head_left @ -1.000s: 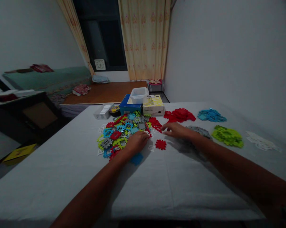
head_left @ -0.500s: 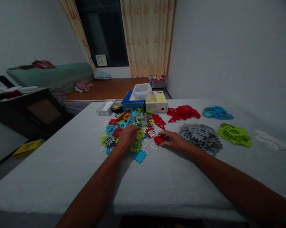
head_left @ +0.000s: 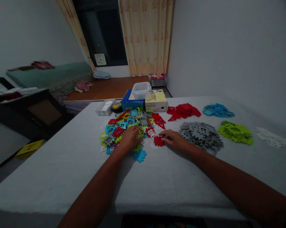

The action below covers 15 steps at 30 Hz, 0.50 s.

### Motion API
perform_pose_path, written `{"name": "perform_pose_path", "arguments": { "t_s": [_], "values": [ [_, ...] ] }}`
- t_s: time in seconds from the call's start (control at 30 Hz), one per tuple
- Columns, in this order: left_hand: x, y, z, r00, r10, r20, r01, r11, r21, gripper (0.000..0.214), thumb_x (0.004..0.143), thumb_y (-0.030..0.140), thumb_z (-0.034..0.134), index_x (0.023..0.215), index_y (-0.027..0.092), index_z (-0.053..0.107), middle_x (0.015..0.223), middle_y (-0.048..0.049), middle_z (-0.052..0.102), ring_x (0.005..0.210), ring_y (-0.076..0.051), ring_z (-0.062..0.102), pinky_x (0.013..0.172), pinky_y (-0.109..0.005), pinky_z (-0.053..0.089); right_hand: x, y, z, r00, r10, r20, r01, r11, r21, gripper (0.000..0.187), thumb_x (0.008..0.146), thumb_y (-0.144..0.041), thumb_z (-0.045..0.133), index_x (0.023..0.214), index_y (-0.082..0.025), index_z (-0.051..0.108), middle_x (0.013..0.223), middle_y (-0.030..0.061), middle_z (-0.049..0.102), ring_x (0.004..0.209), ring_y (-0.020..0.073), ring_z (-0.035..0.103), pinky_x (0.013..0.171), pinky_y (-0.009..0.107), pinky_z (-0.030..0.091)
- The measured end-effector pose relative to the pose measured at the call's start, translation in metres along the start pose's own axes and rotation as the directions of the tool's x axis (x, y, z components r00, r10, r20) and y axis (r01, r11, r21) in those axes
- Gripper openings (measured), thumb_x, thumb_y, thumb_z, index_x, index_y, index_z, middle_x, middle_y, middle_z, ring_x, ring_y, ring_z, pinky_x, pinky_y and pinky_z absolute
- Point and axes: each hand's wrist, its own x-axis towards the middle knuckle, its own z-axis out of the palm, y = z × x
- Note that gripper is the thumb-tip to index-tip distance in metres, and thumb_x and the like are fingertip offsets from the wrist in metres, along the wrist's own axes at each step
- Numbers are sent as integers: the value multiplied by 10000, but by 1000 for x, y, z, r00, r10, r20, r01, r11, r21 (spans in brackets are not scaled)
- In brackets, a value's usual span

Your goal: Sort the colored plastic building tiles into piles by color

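Note:
My left hand (head_left: 131, 138) rests over the right side of a mixed heap of notched plastic tiles (head_left: 124, 122) in red, blue, green and grey. Its fingers are apart, and no piece shows in its grasp. My right hand (head_left: 173, 140) has thumb and index finger at the edge of a red notched tile (head_left: 158, 141) and appears to pinch it. White window-shaped pieces (head_left: 144, 142) lie between the hands. A blue tile (head_left: 139, 156) lies at the heap's near edge, just below my left hand.
Single-colour piles lie to the right: red (head_left: 184, 110), blue (head_left: 217, 110), grey (head_left: 201, 136), green (head_left: 235, 132) and white (head_left: 272, 137). Behind the heap are a clear tub (head_left: 141, 91), a blue box (head_left: 133, 104), a yellow box (head_left: 156, 103), a round black tin (head_left: 116, 107) and a small white box (head_left: 105, 108).
My left hand has shifted slightly to the right, its fingers spreading. My right thumb has moved up along the red tile, which now shows more fully. The view has shifted slightly.

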Motion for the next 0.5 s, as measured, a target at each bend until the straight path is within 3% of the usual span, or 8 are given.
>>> {"name": "perform_pose_path", "arguments": {
  "t_s": [0.13, 0.23, 0.37, 0.43, 0.5],
  "values": [
    [0, 8, 2, 985, 110, -131, -122, 988, -91, 566, 845, 305, 672, 1374, 156, 536, 1320, -139, 623, 1241, -282, 551, 1053, -452, 458, 3, -6, -2, 998, 34, -50, -29, 996, 87, 258, 887, -275, 577, 1106, -199, 690, 1041, 97, 702, 903, 206, 656, 821, 361, 518],
    [0, 23, 9, 934, 255, -249, -298, 942, -153, 615, 869, 311, 652, 1441, 205, 452, 1339, -121, 614, 1224, -253, 565, 1031, -443, 485, 6, -14, 0, 996, 68, -61, -49, 960, 276, 266, 886, -327, 595, 1123, -210, 628, 1055, 80, 706, 919, 196, 669, 807, 344, 525],
    [-1, 41, 20, 854, 413, -318, -470, 874, -127, 638, 894, 308, 625, 1481, 237, 384, 1347, -122, 611, 1241, -256, 563, 1028, -456, 490, 6, -23, 10, 996, 82, -21, -58, 842, 537, 280, 837, -332, 657, 1066, -208, 553, 1018, 57, 709, 951, 183, 683, 805, 315, 533],
    [-1, 45, 24, 827, 455, -331, -510, 854, -103, 641, 899, 310, 621, 1486, 241, 373, 1344, -125, 615, 1251, -259, 561, 1038, -460, 485, 8, -25, 12, 998, 59, -13, -43, 839, 542, 233, 822, -302, 658, 1007, -204, 555, 950, 38, 711, 881, 171, 688, 754, 294, 534],
    [-1, 45, 25, 826, 464, -320, -514, 853, -90, 679, 894, 331, 629, 1504, 240, 343, 1371, -130, 596, 1275, -265, 546, 1054, -467, 475, 13, -23, 1, 998, 42, -51, -14, 889, 457, 186, 820, -297, 651, 959, -200, 575, 899, 29, 708, 818, 163, 684, 715, 283, 528]
  ]
}}
